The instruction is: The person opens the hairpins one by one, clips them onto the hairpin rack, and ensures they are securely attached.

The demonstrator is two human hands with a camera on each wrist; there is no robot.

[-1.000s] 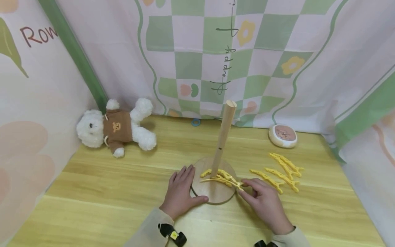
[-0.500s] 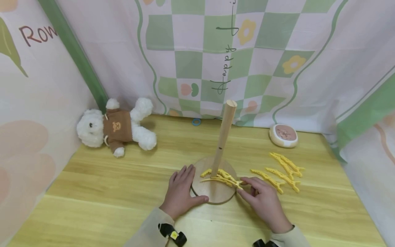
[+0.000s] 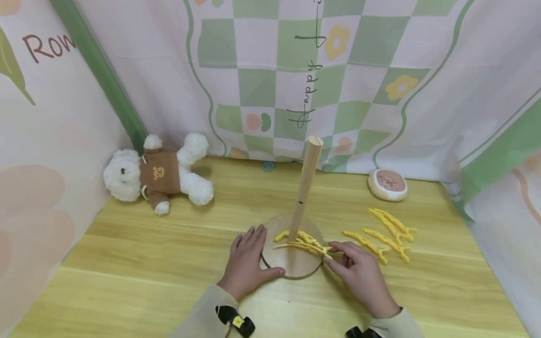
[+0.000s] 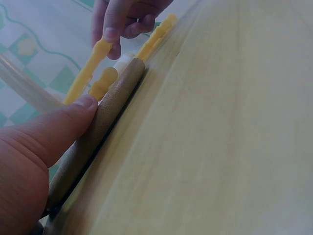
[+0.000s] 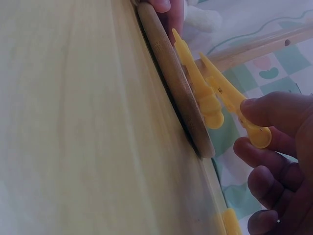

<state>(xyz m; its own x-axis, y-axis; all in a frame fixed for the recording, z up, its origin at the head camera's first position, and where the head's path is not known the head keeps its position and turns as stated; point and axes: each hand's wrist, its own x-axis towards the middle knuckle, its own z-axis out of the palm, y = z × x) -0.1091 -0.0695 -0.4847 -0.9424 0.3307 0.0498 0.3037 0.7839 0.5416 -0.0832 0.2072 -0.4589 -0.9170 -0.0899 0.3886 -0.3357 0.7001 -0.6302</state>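
Observation:
My left hand [image 3: 249, 267] rests on the left rim of a round wooden base [image 3: 289, 270], fingers straight and thumb on its front edge. A wooden post [image 3: 305, 183] rises from this base. My right hand [image 3: 361, 277] pinches one end of a curved yellow plastic piece [image 5: 227, 90] between thumb and fingers, just above the base's right side. Under it, another yellow piece [image 5: 198, 83] lies on the base by the post's foot. In the head view, part of a yellow piece [image 3: 281, 236] shows left of the post; the overlap hides how many lie there.
Several similar yellow pieces [image 3: 365, 245] lie on the table right of the base. A white plush toy in a brown top [image 3: 160, 172] lies at the back left. A small white and pink device [image 3: 388, 184] sits back right, and a blue ring [image 3: 268, 166] lies by the curtain.
The head view has shifted very slightly. Both hands and the yellow piece in my right hand stay practically where they were.

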